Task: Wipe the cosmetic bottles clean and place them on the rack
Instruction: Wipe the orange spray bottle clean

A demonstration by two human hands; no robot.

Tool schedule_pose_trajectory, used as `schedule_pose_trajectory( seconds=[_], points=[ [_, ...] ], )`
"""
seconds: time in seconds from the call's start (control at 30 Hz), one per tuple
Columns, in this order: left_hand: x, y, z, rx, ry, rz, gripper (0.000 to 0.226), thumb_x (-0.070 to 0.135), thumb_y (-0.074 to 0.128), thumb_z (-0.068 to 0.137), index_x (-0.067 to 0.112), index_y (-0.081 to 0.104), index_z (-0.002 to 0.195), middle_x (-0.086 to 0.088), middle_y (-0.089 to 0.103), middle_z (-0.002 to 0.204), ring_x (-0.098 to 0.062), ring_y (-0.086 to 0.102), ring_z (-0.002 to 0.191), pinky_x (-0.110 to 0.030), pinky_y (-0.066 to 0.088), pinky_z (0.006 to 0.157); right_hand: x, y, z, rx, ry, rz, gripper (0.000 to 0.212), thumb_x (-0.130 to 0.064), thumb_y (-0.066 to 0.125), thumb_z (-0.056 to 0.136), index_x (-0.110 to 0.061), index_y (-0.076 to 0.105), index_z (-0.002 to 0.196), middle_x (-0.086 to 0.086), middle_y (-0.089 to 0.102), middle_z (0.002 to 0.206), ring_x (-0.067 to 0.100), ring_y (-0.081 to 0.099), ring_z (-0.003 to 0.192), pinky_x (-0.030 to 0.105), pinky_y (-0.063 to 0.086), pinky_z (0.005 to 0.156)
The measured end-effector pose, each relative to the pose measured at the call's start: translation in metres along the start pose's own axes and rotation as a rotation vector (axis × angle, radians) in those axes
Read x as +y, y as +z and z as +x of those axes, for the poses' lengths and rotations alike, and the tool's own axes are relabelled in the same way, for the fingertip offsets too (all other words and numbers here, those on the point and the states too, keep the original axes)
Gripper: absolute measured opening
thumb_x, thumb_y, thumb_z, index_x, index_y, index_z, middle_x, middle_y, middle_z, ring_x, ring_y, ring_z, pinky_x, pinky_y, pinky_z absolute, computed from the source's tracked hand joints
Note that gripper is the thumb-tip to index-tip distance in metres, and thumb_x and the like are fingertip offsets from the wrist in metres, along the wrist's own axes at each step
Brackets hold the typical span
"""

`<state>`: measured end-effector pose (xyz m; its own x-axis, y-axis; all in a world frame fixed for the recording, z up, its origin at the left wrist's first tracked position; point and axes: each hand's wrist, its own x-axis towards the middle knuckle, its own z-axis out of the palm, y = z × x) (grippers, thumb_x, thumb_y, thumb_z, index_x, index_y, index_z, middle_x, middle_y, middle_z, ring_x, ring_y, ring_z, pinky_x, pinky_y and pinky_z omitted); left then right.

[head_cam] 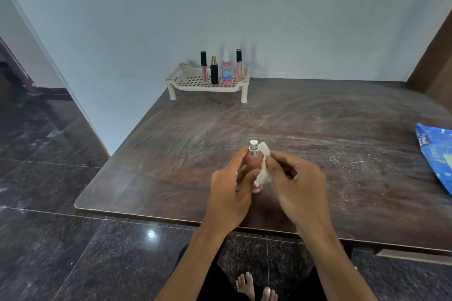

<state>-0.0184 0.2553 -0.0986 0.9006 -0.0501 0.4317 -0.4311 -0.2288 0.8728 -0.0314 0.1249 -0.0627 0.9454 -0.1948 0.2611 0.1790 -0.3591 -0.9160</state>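
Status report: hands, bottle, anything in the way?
Left hand grips pink spray bottle; right hand presses white wipe on it. Four bottles stand on rack. Blue packet far right, off the path.

The right edge cuts off the blue packet (435, 157), and the left hand (230, 190) hides much of the pink bottle (254, 157)

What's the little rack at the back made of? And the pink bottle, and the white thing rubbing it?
The rack looks like matte cream plastic, moulded with a grid of holes. The pink bottle seems smooth glass or hard plastic, I cannot tell which. Its sprayer top shines silvery, like metal. The white wipe looks like soft tissue or cloth, since it crumples.
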Motion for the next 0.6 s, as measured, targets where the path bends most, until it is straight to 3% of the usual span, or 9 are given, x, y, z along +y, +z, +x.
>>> schedule_pose_trajectory(
  seconds=[0.13,0.2,0.33,0.47,0.6],
  points=[
    [0.0,0.002,-0.001,0.028,0.013,0.001,0.029,0.018,0.065,0.097,0.029,0.061,0.124,0.014,0.075,0.101,0.001,0.072,0.096,-0.019,0.056,0.087,-0.007,-0.005,0.007,-0.002,0.428,0.713,0.014,-0.011,0.06,0.091,-0.015,0.072,0.098,0.002,0.075,0.096,0.009,0.067,0.083,0.023,0.051,0.074],
    [0.002,0.0,0.0,0.069,0.003,-0.023,0.027,0.023,0.069,0.094,0.035,0.061,0.118,0.015,0.075,0.1,0.001,0.071,0.096,-0.02,0.056,0.089,-0.009,-0.008,0.008,0.02,0.554,0.875,0.013,-0.009,0.057,0.092,-0.009,0.07,0.097,0.009,0.072,0.097,0.013,0.063,0.081,0.026,0.051,0.075],
    [0.004,-0.015,0.009,0.198,-0.062,-0.058,0.031,0.021,0.075,0.088,0.032,0.064,0.114,0.017,0.074,0.096,0.005,0.07,0.093,-0.013,0.054,0.084,-0.013,-0.006,0.011,-0.037,0.552,0.891,0.016,-0.01,0.056,0.094,-0.003,0.066,0.103,0.014,0.07,0.096,0.021,0.064,0.085,0.031,0.056,0.078],
    [0.011,-0.048,0.042,0.312,-0.087,-0.055,0.03,0.024,0.079,0.085,0.03,0.067,0.111,0.014,0.073,0.104,0.003,0.07,0.094,-0.01,0.054,0.079,-0.019,0.001,0.018,-0.098,0.489,0.777,0.013,-0.011,0.056,0.095,-0.007,0.068,0.1,0.013,0.072,0.099,0.022,0.069,0.09,0.028,0.058,0.069],
    [0.009,-0.091,0.105,0.444,-0.06,0.074,0.017,0.026,0.078,0.085,0.032,0.064,0.093,0.017,0.07,0.088,-0.001,0.068,0.087,-0.014,0.053,0.076,-0.019,0.012,0.017,-0.146,0.34,0.524,0.015,-0.018,0.057,0.095,-0.017,0.072,0.098,0.002,0.074,0.099,0.019,0.069,0.096,0.034,0.055,0.083]
  ],
)
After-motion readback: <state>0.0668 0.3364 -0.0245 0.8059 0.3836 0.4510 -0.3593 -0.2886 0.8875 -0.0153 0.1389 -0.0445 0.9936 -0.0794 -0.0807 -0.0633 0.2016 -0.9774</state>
